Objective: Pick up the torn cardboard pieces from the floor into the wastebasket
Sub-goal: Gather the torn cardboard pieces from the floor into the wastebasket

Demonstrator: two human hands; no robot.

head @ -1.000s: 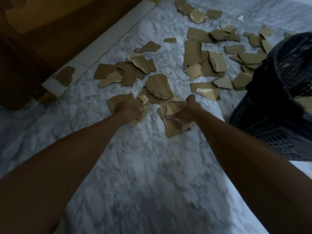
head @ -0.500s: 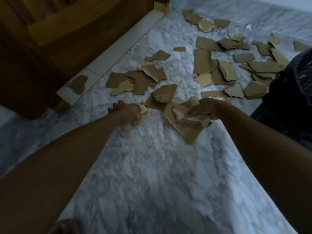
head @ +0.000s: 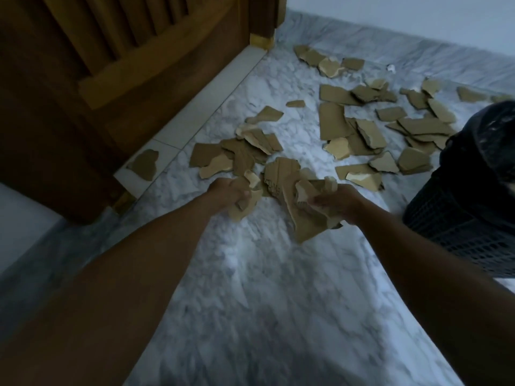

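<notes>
Both hands, left hand (head: 232, 190) and right hand (head: 338, 200), are lifting clutched torn cardboard pieces (head: 302, 207) off the floor (head: 264, 288), fingers curled tight; wastebasket (head: 468, 207) is waiting next.

Wastebasket (head: 471, 218) cut off by the right edge, its far side and inside out of view; dark liner at its rim too dim to read; left hand (head: 228, 190) has its fingers buried in a clump of torn cardboard pieces (head: 245, 204), finger positions not visible; right hand (head: 338, 203) fingers partly covered by the larger bundle (head: 303, 215) it grips, number of pieces in it cannot be counted; both forearms run off the bottom edge; wooden door (head: 111, 79) cropped at the top and left; small white scrap (head: 391, 68) far back too small to identify; overlapping pieces on the floor (head: 278, 274) hide each other's outlines.
</notes>
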